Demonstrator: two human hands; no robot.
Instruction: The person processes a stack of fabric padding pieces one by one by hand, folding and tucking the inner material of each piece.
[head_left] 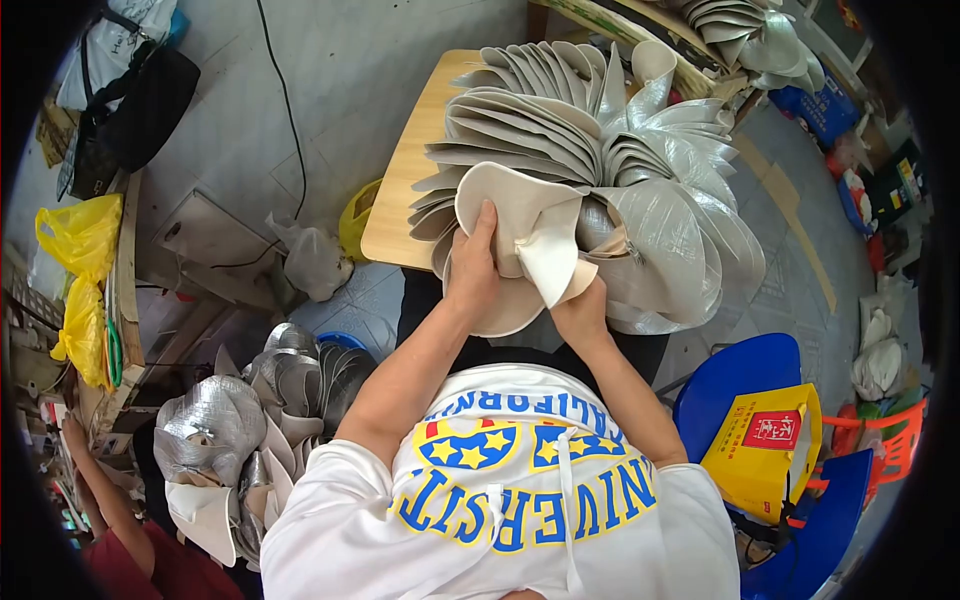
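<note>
A large fan of stacked grey, silver-backed curved pieces (530,130) lies on a light wooden table (405,190). At its near edge, my left hand (474,262) is wrapped round a beige curved piece (510,205), with the thumb lying on its face. My right hand (580,310) is closed at the lower right of the same piece, beside a white folded flap (548,255); its fingertips are partly hidden behind the material. Another beige layer shows below the held piece.
More silver and beige pieces (210,430) are heaped at the lower left, near another person's arm (115,490). Blue chairs (740,375) with a yellow bag (760,450) stand at the right. Yellow plastic bags (80,240) hang at the left. Further stacked pieces (720,30) lie at the top right.
</note>
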